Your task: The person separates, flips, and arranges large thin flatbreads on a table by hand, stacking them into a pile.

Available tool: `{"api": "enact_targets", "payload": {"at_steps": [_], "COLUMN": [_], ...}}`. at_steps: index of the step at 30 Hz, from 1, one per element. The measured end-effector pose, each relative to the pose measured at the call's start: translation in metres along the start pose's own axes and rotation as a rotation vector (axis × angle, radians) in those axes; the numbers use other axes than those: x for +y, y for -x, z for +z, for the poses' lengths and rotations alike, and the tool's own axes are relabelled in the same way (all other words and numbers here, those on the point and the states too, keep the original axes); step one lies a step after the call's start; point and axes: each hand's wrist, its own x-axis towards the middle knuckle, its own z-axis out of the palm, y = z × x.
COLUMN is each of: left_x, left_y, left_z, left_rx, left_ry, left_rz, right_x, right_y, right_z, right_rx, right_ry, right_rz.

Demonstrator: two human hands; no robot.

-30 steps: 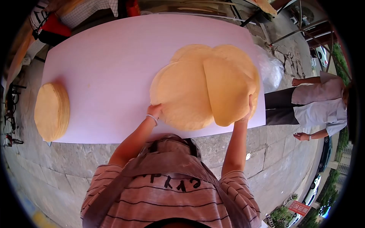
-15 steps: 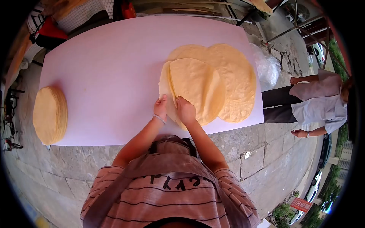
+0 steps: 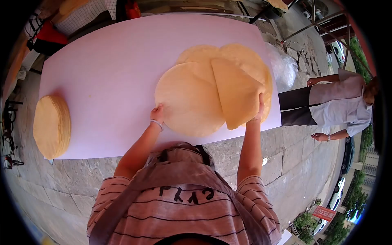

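A thin, round, pale flatbread lies flat in front of me. My left hand pinches its left edge with closed fingers. On the right, my right hand grips a second, yellower flatbread, which is partly lifted and folded over. Its straight fold runs down beside the pale one. Beneath and behind are more flatbreads, overlapping and spread toward the table's right end. How many layers lie under them cannot be seen.
A neat stack of flatbreads stands at the left end of the white table. Past the right end are a crumpled clear plastic bag and a standing person. A red and black bag sits at the upper left.
My right hand has moved right, carrying the yellower flatbread and uncovering the pale one. My left hand has shifted slightly left with the pale flatbread's edge.
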Motion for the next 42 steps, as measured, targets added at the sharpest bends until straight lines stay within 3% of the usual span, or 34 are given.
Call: {"api": "enact_targets", "payload": {"at_steps": [1, 3, 6, 7, 8, 9, 10, 11, 12, 14, 18, 21, 22, 24, 25, 27, 29, 31, 32, 35, 36, 38, 39, 41, 42], "left_x": [0.001, 0.007, -0.018, -0.02, -0.018, -0.014, -0.006, 0.002, 0.01, 0.011, 0.023, 0.024, 0.021, 0.024, 0.026, 0.022, -0.005, 0.023, 0.035, 0.032, 0.033, 0.032, 0.028, 0.012, 0.022], "left_y": [0.003, 0.016, 0.009, 0.013, 0.021, 0.03, 0.046, 0.065, 0.077, 0.086, 0.097, 0.109, 0.103, 0.061, 0.033, -0.027, -0.091, -0.073, -0.068, -0.081, -0.082, -0.079, -0.079, -0.074, -0.057], "left_z": [0.0, 0.003, 0.008, 0.016, 0.027, 0.042, 0.063, 0.082, 0.092, 0.104, 0.101, 0.107, 0.107, 0.112, 0.114, 0.108, 0.102, 0.122, 0.131, 0.129, 0.126, 0.121, 0.122, 0.127, 0.142], "left_rx": [0.007, 0.023, 0.009, -0.019, -0.048, -0.079, -0.092, -0.103, -0.155, -0.201, -0.394, -0.6, -0.728, -0.642, -0.59, 0.079, 0.552, 0.254, 0.109, -0.013, -0.055, -0.141, -0.152, -0.171, -0.134], "left_ry": [-0.059, -0.184, -0.544, -0.658, -0.772, -0.882, -0.93, -0.976, -1.052, -1.171, -1.353, -1.28, -1.196, -0.873, -0.707, -1.063, -1.087, -0.749, -0.575, -0.663, -0.745, -0.905, -0.745, -0.43, -0.346], "left_rz": [-0.024, -0.072, 0.427, 0.519, 0.614, 0.713, 0.818, 0.921, 0.845, 0.784, 0.668, 0.877, 0.964, 0.522, 0.302, 0.876, 0.606, 0.251, 0.079, 0.039, 0.138, 0.335, 0.32, 0.279, 0.223], "right_x": [-0.029, -0.071, -0.084, -0.047, -0.03, 0.008, 0.056, 0.107, 0.144, 0.186, 0.19, 0.172, 0.152, 0.09, 0.045, -0.035, -0.1, -0.126, -0.129, -0.093, -0.067, 0.023, 0.065, 0.131, 0.149], "right_y": [0.011, 0.014, -0.021, -0.014, -0.044, -0.039, -0.034, -0.022, -0.008, 0.011, 0.026, 0.018, 0.019, 0.012, 0.025, 0.042, 0.032, 0.009, -0.011, -0.07, -0.089, -0.09, -0.091, -0.087, -0.082], "right_z": [0.04, 0.104, 0.127, 0.155, 0.107, 0.102, 0.086, 0.071, 0.069, 0.07, 0.067, 0.032, 0.036, 0.001, 0.033, 0.078, 0.104, 0.144, 0.143, 0.114, 0.087, 0.078, 0.056, 0.023, 0.026], "right_rx": [-0.016, 0.061, 0.085, 0.113, -0.031, -0.022, -0.057, -0.093, -0.096, -0.015, 0.153, 0.177, 0.22, 0.266, 0.187, 0.054, 0.011, 0.106, 0.108, 0.055, 0.067, -0.012, -0.1, -0.114, -0.113], "right_ry": [0.164, 0.299, 1.106, 1.158, 1.501, 1.888, 2.036, 1.911, 1.95, 1.717, 1.37, 1.058, 0.759, 0.324, 0.176, 0.136, 0.275, 0.724, 0.92, 1.553, 1.948, 2.011, 2.064, 2.101, 2.062], "right_rz": [-0.1, 0.036, -0.043, -0.078, -0.193, -0.353, -0.468, -0.54, -0.365, -0.351, -0.196, -0.026, -0.011, -0.057, -0.054, -0.143, -0.243, -0.417, -0.396, -0.398, -0.481, -0.663, -0.717, -0.411, -0.455]}}
